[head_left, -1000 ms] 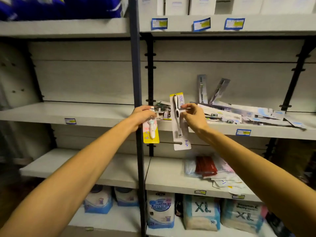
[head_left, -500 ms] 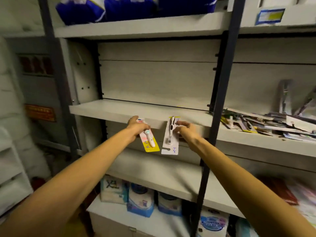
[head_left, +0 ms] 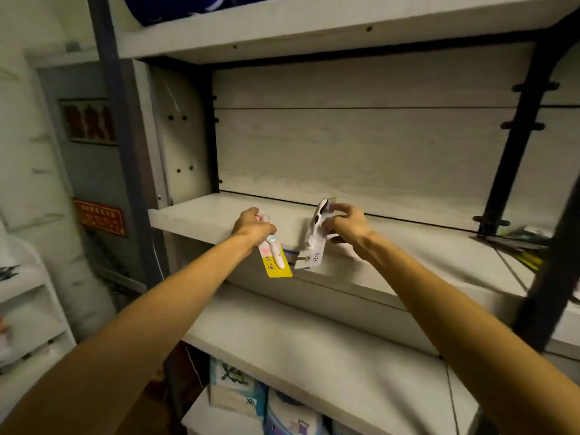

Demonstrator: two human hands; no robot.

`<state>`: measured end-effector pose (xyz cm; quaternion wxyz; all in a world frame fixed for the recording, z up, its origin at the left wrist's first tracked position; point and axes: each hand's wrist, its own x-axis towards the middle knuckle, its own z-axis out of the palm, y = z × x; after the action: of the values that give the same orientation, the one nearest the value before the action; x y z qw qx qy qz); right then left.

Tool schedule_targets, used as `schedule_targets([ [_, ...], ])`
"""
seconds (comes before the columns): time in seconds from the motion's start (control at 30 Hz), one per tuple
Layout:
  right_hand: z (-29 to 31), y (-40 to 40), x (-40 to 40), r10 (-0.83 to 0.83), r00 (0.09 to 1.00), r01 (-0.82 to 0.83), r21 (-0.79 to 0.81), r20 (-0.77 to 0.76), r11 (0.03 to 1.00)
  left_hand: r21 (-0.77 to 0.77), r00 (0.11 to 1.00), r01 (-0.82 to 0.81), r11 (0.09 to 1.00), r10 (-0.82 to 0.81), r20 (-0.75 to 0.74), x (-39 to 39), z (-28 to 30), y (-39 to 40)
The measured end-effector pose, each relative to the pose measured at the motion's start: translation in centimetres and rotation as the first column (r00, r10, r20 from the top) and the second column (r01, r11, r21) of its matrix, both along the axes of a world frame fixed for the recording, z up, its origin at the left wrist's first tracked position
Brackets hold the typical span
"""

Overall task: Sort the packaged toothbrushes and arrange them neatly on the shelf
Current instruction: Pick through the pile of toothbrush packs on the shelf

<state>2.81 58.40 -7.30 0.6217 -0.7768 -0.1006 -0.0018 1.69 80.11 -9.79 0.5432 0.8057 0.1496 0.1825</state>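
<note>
My left hand [head_left: 252, 227] grips the top of a yellow-carded toothbrush pack [head_left: 275, 258] that hangs down in front of the shelf's front edge. My right hand [head_left: 343, 223] pinches the upper end of a white-carded toothbrush pack [head_left: 314, 243], tilted, just right of the yellow one. Both packs are at the left bay of the pale wooden shelf [head_left: 201, 211], whose top is bare there. A heap of other toothbrush packs [head_left: 521, 238] lies on the same shelf at the far right, partly cut off by a dark upright.
A dark metal upright [head_left: 514, 146] divides the bays at right; another post [head_left: 110, 98] stands at left. A lower shelf [head_left: 298, 346] runs beneath, with packaged goods [head_left: 238, 394] under it. Blue bags [head_left: 175, 7] sit on the top shelf. White racks [head_left: 28, 296] stand at far left.
My view and both hands have shifted left from the heap of packs to the left bay. Both packs have risen toward the shelf top, and the white one is tilted more.
</note>
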Motion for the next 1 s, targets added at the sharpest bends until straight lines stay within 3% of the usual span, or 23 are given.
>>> schedule_targets([
  [0.13, 0.9, 3.2, 6.7, 0.033, 0.999, -0.034, -0.11, -0.007, 0.993, 0.16, 0.999, -0.043, 0.986, 0.042, 0.012, 5.1, 2.5, 2.7],
  [0.3, -0.4, 6.8, 12.5, 0.073, 0.997, -0.078, -0.265, -0.03, 0.961, 0.339, 0.996, -0.046, 0.939, 0.07, -0.058, 9.9, 1.6, 5.6],
  [0.4, -1.3, 8.3, 14.9, 0.079, 0.993, -0.022, -0.524, 0.085, 0.852, 0.498, 0.991, -0.03, 0.867, 0.092, -0.1, 12.2, 0.8, 7.5],
  [0.47, -1.7, 9.1, 15.8, 0.051, 0.97, 0.122, -0.655, 0.239, 0.746, 0.638, 0.986, 0.007, 0.77, 0.103, -0.135, 13.3, 0.3, 8.2],
  [0.53, -2.2, 10.2, 16.5, 0.118, 0.944, 0.156, -0.734, 0.308, 0.661, 0.744, 0.988, 0.042, 0.666, 0.083, -0.13, 14.5, -0.1, 8.8],
  [0.6, -2.4, 11.5, 17.2, 0.227, 0.943, 0.068, -0.811, 0.242, 0.581, 0.773, 0.99, 0.073, 0.631, 0.048, -0.133, 15.6, -0.3, 9.6],
  [0.7, -2.5, 13.5, 18.2, 0.262, 0.951, 0.018, -0.874, 0.166, 0.486, 0.784, 0.985, 0.136, 0.605, 0.001, -0.172, 17.1, -0.4, 10.7],
  [0.87, -2.3, 17.7, 19.4, 0.195, 0.967, 0.061, -0.892, 0.164, 0.448, 0.812, 0.98, 0.194, 0.551, -0.069, -0.187, 19.8, -0.1, 15.0],
  [1.0, -2.7, 20.8, 20.8, 0.148, 0.977, 0.071, -0.889, 0.153, 0.452, 0.77, 0.973, 0.23, 0.595, -0.134, -0.188, 22.5, -0.5, 20.0],
])
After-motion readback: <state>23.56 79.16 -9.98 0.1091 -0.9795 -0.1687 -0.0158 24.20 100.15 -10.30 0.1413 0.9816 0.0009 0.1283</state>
